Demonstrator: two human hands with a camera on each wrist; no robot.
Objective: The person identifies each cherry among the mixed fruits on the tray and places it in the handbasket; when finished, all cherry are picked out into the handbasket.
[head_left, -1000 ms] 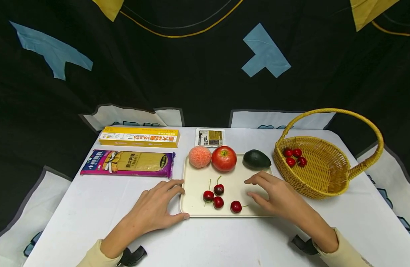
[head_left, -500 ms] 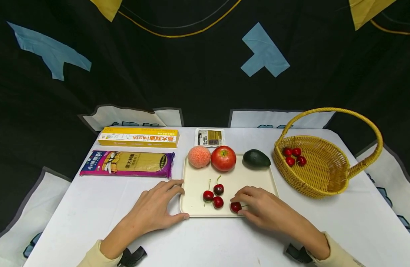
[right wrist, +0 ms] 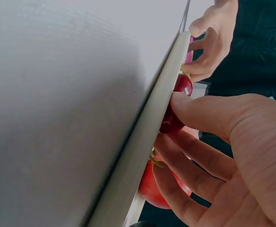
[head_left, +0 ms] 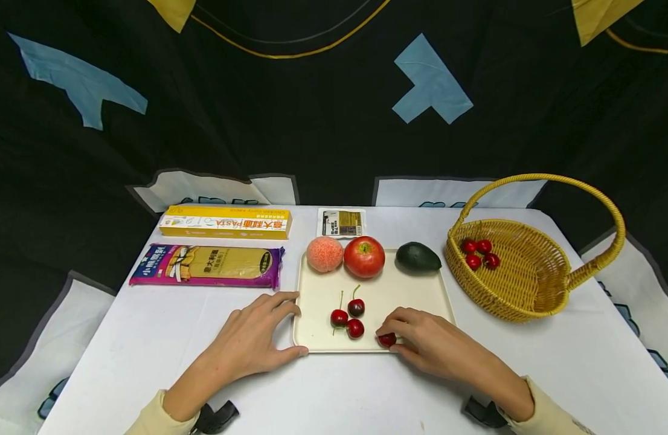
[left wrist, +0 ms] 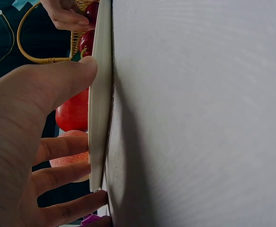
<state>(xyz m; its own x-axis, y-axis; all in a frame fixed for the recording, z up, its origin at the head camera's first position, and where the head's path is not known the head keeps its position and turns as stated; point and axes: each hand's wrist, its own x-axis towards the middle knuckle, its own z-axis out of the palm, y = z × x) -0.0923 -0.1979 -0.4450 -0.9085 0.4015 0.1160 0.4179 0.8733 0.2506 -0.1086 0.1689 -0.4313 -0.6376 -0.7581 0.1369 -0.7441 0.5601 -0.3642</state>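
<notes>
A cream tray (head_left: 421, 293) lies on the table, bearing several fruits. My right hand (head_left: 429, 338) is low over its front right part and pinches a dark red cherry (head_left: 387, 340) between thumb and fingertips; the right wrist view shows the thumb against that cherry (right wrist: 171, 122). Three more stemmed cherries (head_left: 355, 328) lie together to the left of it. My left hand (head_left: 252, 335) rests at the tray's front left corner, thumb on the front edge and outstretched fingers at the left edge. In the left wrist view its thumb (left wrist: 71, 78) touches the rim.
At the tray's back are a pink fuzzy peach-like fruit (head_left: 325, 254), a red apple (head_left: 364, 257) and an avocado (head_left: 418, 258). A wicker basket (head_left: 524, 284) with several cherries stands right. Pasta box (head_left: 225, 222), noodle bag (head_left: 206, 266) and sachet (head_left: 342, 223) lie behind and left.
My right hand has come down leftward from above the tray's right side to the lone cherry and now pinches it, shifting it slightly. The left hand has stayed in place.
</notes>
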